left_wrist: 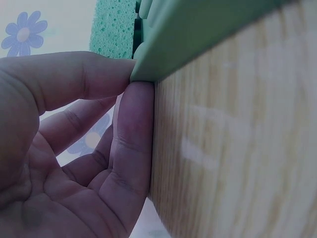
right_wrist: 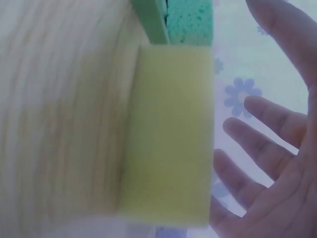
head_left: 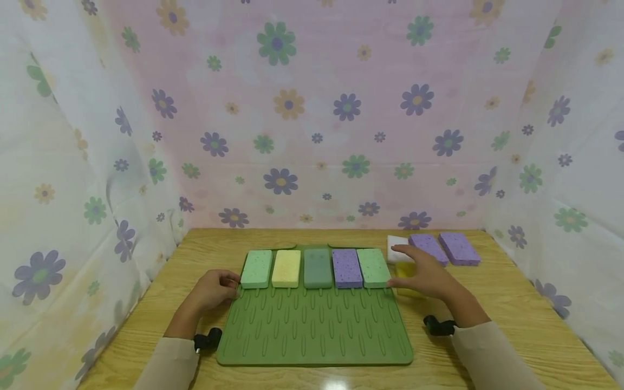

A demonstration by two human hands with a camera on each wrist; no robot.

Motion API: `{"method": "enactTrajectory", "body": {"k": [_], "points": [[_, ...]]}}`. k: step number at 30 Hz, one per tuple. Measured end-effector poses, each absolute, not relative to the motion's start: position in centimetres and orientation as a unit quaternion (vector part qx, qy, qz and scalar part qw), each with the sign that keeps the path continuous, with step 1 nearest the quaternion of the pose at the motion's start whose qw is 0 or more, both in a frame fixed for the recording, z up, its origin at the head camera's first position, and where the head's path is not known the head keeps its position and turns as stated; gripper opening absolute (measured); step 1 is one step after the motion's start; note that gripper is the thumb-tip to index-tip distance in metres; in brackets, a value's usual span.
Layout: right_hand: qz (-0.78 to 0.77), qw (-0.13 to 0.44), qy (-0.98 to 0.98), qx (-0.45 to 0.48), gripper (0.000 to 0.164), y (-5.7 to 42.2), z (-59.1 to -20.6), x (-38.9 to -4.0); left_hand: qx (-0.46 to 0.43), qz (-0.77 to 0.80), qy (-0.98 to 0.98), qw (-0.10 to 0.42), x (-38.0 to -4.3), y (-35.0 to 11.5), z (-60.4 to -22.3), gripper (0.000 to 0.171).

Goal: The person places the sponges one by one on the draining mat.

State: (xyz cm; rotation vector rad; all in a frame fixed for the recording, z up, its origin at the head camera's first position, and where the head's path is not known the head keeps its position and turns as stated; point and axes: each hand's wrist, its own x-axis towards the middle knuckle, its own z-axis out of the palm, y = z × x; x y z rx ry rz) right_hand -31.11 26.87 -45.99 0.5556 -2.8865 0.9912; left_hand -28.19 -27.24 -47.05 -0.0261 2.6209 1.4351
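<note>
A green ridged silicone mat [head_left: 314,327] lies on the table. Along its far part sit several sponges in a row: a light green sponge [head_left: 257,269], a yellow sponge [head_left: 286,269], a grey-green sponge [head_left: 317,268], a purple sponge [head_left: 347,268] and another light green sponge [head_left: 374,268]. My left hand [head_left: 212,291] pinches the mat's left edge between thumb and finger, as the left wrist view shows. With fingers spread, my right hand [head_left: 429,275] hovers over a second yellow sponge [right_wrist: 168,134] beside the mat's right edge and holds nothing. That hand partly hides this sponge in the head view.
Behind the right hand lie a white sponge [head_left: 396,250], partly covered, and two purple sponges, one nearer [head_left: 428,248] and one further right [head_left: 460,249]. The wooden table [head_left: 517,319] is enclosed by flowered cloth [head_left: 317,119] at the back and sides.
</note>
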Motion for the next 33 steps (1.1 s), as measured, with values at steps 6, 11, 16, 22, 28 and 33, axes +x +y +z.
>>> {"method": "enactTrajectory", "body": {"k": [6,11,16,22,28,33], "points": [[0.306,0.023,-0.935,0.179,0.102,27.7,-46.0,-30.7,-0.006,0.478,0.875,0.075,-28.2,-27.2,-47.1,0.037],[0.3,0.032,-0.935,0.187,0.102,28.6,-46.2,-30.7,-0.005,0.479,0.875,0.073,-28.2,-27.3,-47.2,0.037],[0.298,0.028,-0.935,0.189,0.105,29.5,-46.6,-30.6,-0.004,0.478,0.875,0.072,-28.3,-27.3,-47.4,0.037],[0.298,0.025,-0.937,0.183,0.108,30.3,-46.9,-30.2,-0.001,0.476,0.876,0.069,-28.3,-27.3,-47.4,0.038],[0.303,0.016,-0.934,0.19,0.104,30.8,-46.9,-30.0,0.0,0.479,0.875,0.07,-28.3,-27.4,-47.4,0.038],[0.301,0.006,-0.934,0.191,0.102,31.1,-47.2,-30.1,-0.002,0.477,0.876,0.07,-28.2,-27.3,-47.4,0.037]]}}
